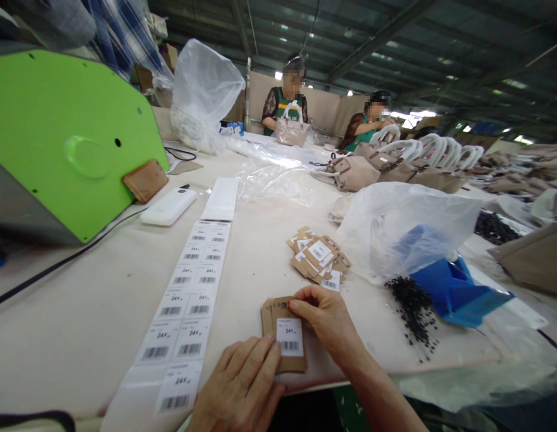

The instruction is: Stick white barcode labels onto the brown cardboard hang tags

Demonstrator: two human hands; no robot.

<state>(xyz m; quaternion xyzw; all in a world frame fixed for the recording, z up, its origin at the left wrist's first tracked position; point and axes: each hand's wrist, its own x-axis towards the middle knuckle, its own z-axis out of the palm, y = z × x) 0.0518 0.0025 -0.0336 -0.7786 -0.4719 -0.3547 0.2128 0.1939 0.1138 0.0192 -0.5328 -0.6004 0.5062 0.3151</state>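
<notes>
A small stack of brown card tags [283, 333] lies near the table's front edge; the top one bears a white barcode label. My left hand [240, 387] lies flat with fingers stretched, its fingertips on the stack's lower left edge. My right hand [324, 318] presses fingers down on the stack's upper right corner. A long strip of barcode stickers [188, 300] runs along the table to the left. A loose pile of labelled brown tags [318, 258] sits just beyond my right hand.
A green machine housing [66, 138] stands at left with a white device [168, 207] and black cable beside it. Clear plastic bags, a blue bag [454, 291] and black fasteners [413, 312] lie right. Two other people work with beige handbags [395, 168] at the far end.
</notes>
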